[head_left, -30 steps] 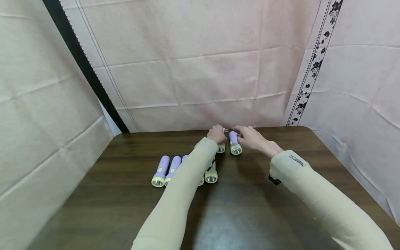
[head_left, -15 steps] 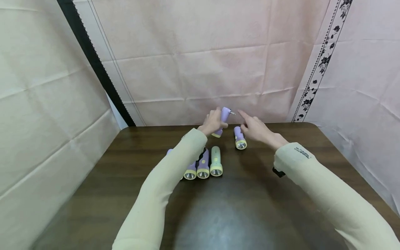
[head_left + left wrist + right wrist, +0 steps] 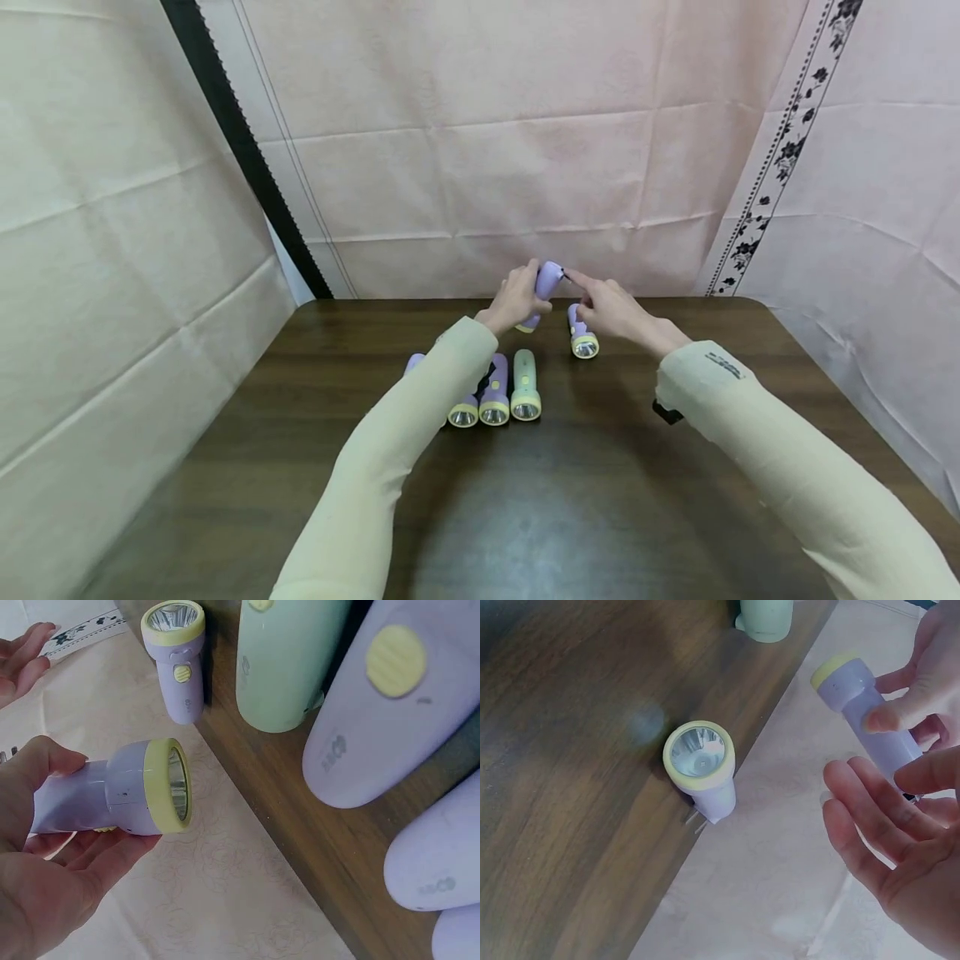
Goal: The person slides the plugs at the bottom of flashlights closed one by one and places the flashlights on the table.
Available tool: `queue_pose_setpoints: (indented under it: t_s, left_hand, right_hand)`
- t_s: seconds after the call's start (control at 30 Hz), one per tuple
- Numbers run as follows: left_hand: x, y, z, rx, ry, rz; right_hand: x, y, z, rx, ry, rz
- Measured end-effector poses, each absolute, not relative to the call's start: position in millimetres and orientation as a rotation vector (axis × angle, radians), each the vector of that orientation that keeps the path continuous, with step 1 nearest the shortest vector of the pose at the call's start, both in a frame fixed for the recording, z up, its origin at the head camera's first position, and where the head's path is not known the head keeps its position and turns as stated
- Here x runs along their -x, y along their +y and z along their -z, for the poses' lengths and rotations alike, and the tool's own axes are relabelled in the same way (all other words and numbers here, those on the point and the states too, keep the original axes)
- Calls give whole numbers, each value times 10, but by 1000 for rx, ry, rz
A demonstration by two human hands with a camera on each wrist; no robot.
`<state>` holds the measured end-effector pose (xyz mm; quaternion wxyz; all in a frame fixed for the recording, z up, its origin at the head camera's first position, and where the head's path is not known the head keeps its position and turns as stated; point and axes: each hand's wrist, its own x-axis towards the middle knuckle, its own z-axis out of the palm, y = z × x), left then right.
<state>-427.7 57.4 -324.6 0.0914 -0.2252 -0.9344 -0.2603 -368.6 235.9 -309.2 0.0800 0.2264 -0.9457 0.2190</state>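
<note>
My left hand (image 3: pixel 513 296) grips a lilac flashlight (image 3: pixel 549 282) with a yellow rim, raised over the table's far edge. In the left wrist view, its lens (image 3: pixel 178 784) faces right, with the thumb and fingers round the body. My right hand (image 3: pixel 617 312) points its index finger at the flashlight's tail, where small metal plug prongs show. In the right wrist view, the thumb is close by that tail and the other fingers are loosely extended; contact is hard to tell. A second lilac flashlight (image 3: pixel 699 754) lies below the right hand, its prongs sticking out.
A mint-green flashlight (image 3: pixel 526 385) and several lilac flashlights (image 3: pixel 494 392) lie in a row on the brown table (image 3: pixel 585 500), partly behind the left sleeve. A pale cloth (image 3: pixel 480 167) hangs just beyond the far edge.
My left hand has lifted a lilac flashlight off the table and turned its tail toward the right hand. The right index finger has straightened and come up to the prongs.
</note>
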Motion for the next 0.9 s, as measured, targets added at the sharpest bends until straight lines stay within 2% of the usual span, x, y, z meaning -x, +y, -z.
queue_pose_setpoints:
  t_s: [0.9]
  left_hand:
    - [4141,442,3362,794,-2724,871]
  right_hand:
    - [3651,2235,3090,-716,-2865,-734]
